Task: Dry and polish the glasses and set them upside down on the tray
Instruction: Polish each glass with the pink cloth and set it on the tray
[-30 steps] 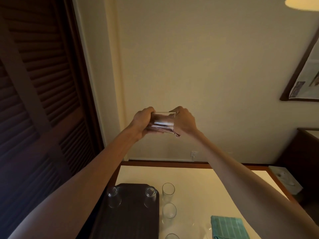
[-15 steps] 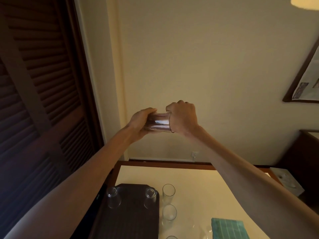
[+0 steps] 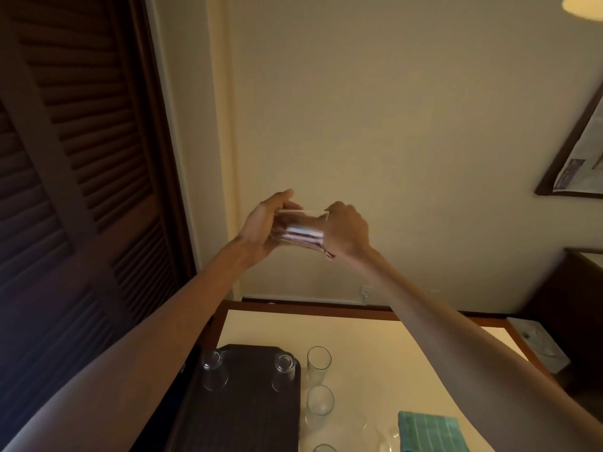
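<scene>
I hold a clear glass (image 3: 301, 230) on its side, raised high in front of the wall. My left hand (image 3: 261, 225) grips its base end. My right hand (image 3: 346, 230) is curled at its mouth end, with a bit of reddish cloth (image 3: 329, 255) showing below the wrist. On the table below lies a dark tray (image 3: 248, 415) with two glasses upside down at its far corners (image 3: 213, 373) (image 3: 284, 370). Upright glasses (image 3: 319, 360) (image 3: 320, 404) stand in a row just right of the tray.
A folded teal cloth (image 3: 427, 430) lies on the cream table (image 3: 368, 353) at the near right. A dark louvred door (image 3: 65, 190) fills the left. A framed picture (image 3: 580, 158) hangs at the right, above a dark cabinet (image 3: 574, 288).
My right hand has turned at the glass's mouth and the glass has rotated a little between my hands. Both hands stay raised at about the same height.
</scene>
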